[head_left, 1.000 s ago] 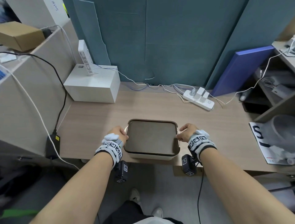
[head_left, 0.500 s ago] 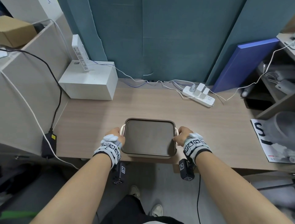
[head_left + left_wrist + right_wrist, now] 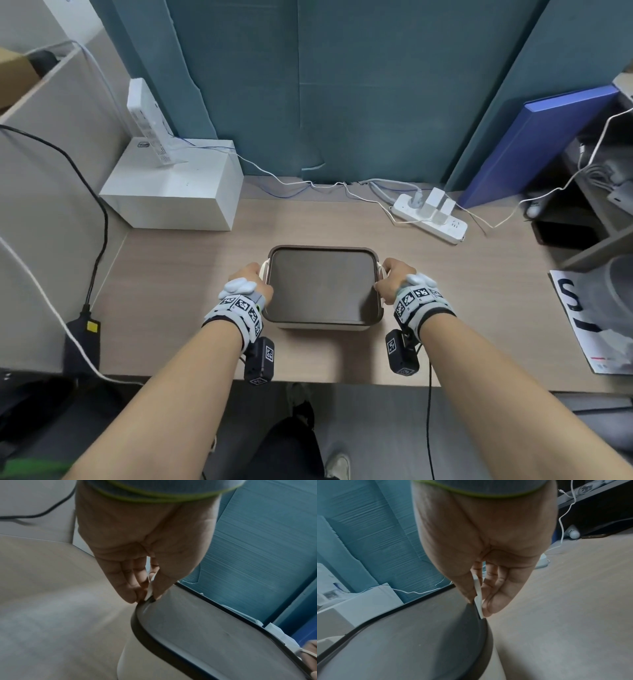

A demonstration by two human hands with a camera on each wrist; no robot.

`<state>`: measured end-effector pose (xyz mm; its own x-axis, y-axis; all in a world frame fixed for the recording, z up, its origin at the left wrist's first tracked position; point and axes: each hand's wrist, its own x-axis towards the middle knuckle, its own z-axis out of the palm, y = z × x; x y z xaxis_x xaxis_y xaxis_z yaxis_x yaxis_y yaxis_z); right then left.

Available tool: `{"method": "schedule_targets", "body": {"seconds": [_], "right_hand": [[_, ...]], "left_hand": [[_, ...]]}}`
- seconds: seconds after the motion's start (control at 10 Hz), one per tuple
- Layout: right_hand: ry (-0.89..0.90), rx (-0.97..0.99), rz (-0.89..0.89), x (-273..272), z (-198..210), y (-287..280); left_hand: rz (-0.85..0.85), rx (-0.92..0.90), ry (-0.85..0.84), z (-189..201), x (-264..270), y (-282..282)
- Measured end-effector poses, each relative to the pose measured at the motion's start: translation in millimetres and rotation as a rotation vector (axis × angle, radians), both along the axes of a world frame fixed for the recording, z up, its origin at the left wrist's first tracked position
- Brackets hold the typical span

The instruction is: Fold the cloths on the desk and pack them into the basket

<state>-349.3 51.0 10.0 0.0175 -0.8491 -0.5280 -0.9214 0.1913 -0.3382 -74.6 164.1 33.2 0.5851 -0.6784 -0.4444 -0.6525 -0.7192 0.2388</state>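
Note:
A cream basket [image 3: 322,325] with a flat brown lid [image 3: 322,284] stands on the wooden desk [image 3: 178,284] near its front edge. My left hand [image 3: 248,279] grips the white handle on its left side; in the left wrist view the left hand [image 3: 145,588] pinches that handle [image 3: 148,592] between thumb and fingers. My right hand [image 3: 394,277] grips the white handle on the right side, shown in the right wrist view as a thin white strip [image 3: 478,596] pinched by the right hand [image 3: 479,599]. No cloths are in view; the lid hides the inside.
A white box [image 3: 174,190] with a white device on it stands at the back left. A power strip [image 3: 430,217] with plugs and cables lies at the back right. A blue board [image 3: 534,144] leans on the partition, and a printed sheet [image 3: 589,322] lies at the right.
The basket, held at both handles, has moved away from me, from overhanging the front edge to fully on the desk. Both hands kept their grip.

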Motion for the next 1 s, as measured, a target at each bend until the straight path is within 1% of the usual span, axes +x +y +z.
{"method": "schedule_targets", "body": {"seconds": [0.1, 0.2, 0.3, 0.4, 0.5, 0.7, 0.8, 0.9, 1.0], "right_hand": [[0.010, 0.021, -0.009, 14.5, 1.8, -34.9], [0.035, 0.038, 0.004, 30.4, 1.1, -71.1], [0.063, 0.050, 0.009, 46.4, -9.3, -110.6], [0.091, 0.071, 0.003, 59.0, -17.4, -144.5], [0.111, 0.031, 0.004, 72.4, -13.7, -173.6], [0.115, 0.018, -0.005, 78.8, -18.3, -197.6], [0.118, 0.039, -0.020, 81.2, -11.9, -199.4], [0.113, 0.071, -0.014, 78.6, -19.9, -203.9], [0.063, 0.039, -0.018, 77.3, -32.2, -204.3]], "left_hand": [[0.007, -0.016, 0.003, -2.9, 15.7, -38.9], [0.030, -0.081, 0.113, -18.3, 33.0, -81.9], [0.024, -0.131, 0.148, -25.5, 48.7, -121.7], [0.005, -0.133, 0.129, -25.5, 63.0, -151.2], [-0.004, -0.123, 0.113, -24.1, 75.1, -182.9], [-0.035, -0.117, 0.141, -26.1, 82.4, -208.6], [-0.028, -0.135, 0.158, -27.8, 83.3, -211.7], [-0.020, -0.121, 0.144, -25.8, 81.8, -209.0], [-0.018, -0.128, 0.144, -22.6, 80.6, -208.1]]}}
